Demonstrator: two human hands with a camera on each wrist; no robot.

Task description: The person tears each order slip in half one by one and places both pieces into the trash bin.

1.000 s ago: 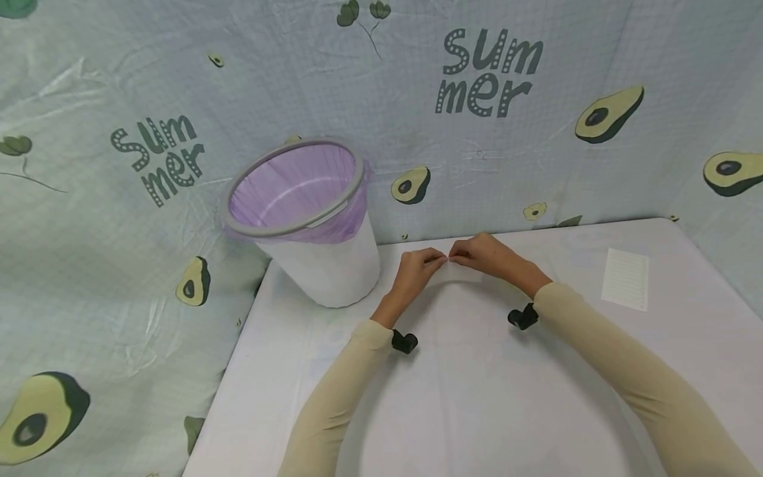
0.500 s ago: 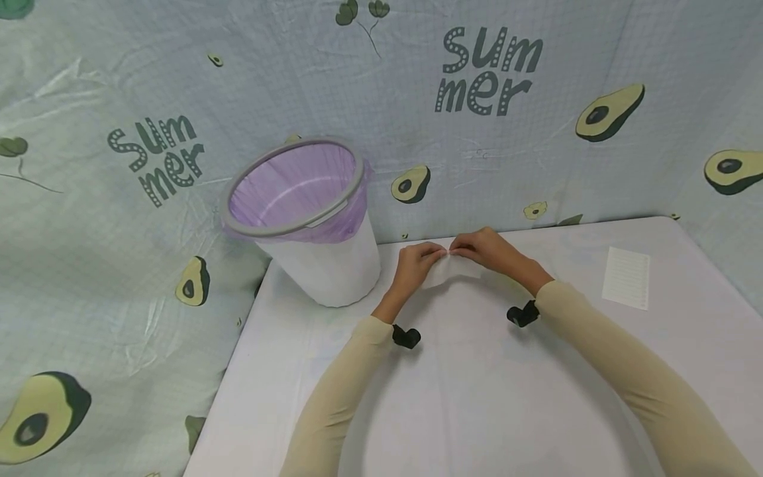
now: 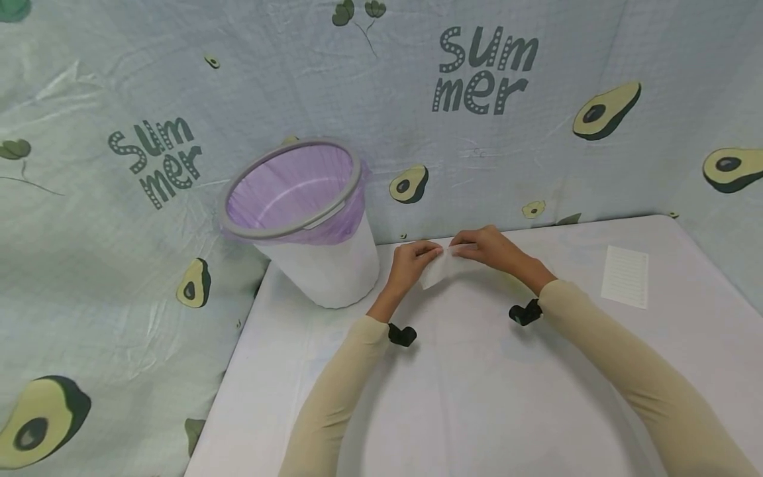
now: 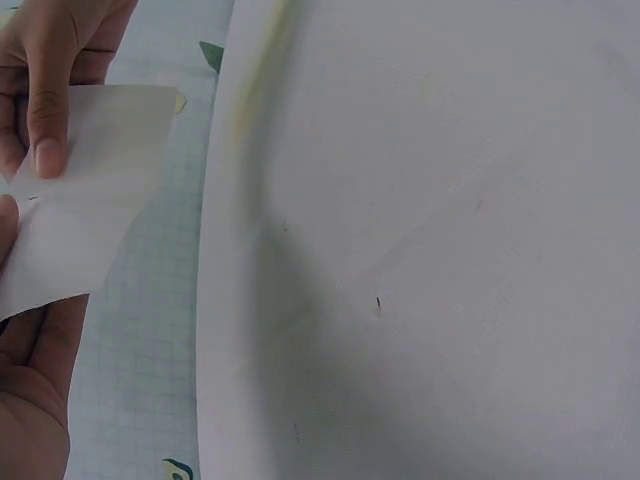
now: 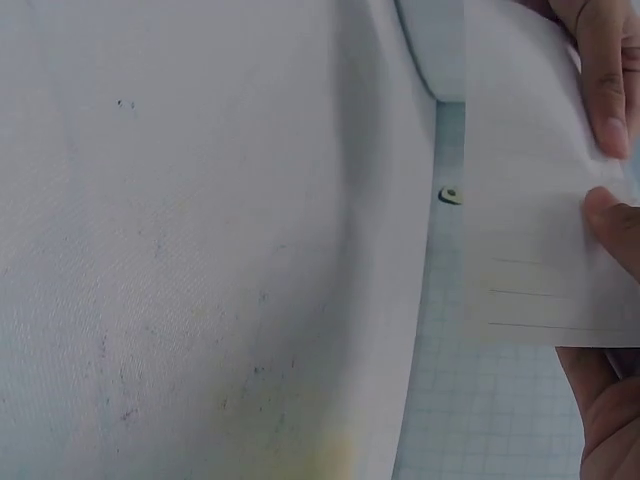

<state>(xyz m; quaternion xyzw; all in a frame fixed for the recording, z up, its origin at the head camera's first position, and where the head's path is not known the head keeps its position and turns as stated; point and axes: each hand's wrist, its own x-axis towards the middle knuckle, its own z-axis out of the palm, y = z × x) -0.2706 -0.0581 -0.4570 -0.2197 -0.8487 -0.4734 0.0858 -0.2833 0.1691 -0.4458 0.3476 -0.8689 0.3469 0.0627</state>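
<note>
A white sheet of paper (image 3: 436, 270) is held up over the far part of the table by both hands. The left hand (image 3: 410, 266) pinches it between thumb and fingers near its upper edge. Close beside it, the right hand (image 3: 493, 253) pinches the same edge. In the left wrist view the paper (image 4: 105, 190) has a crease across it and a short dark line by the left thumb. The right wrist view shows printed lines on the paper (image 5: 520, 200), with both thumbs on its face. Fingers behind the sheet are partly hidden.
A white bin (image 3: 334, 271) with a purple liner (image 3: 298, 179) and grey rim stands to the left of the hands. A lined sheet (image 3: 624, 277) lies at the right on the white-covered table (image 3: 477, 397). Printed fabric (image 3: 489, 152) hangs behind.
The hands have risen slightly and parted a little at the fingertips. The paper between them has tilted, so more of its face shows below the left hand. Bin and lined sheet stay put.
</note>
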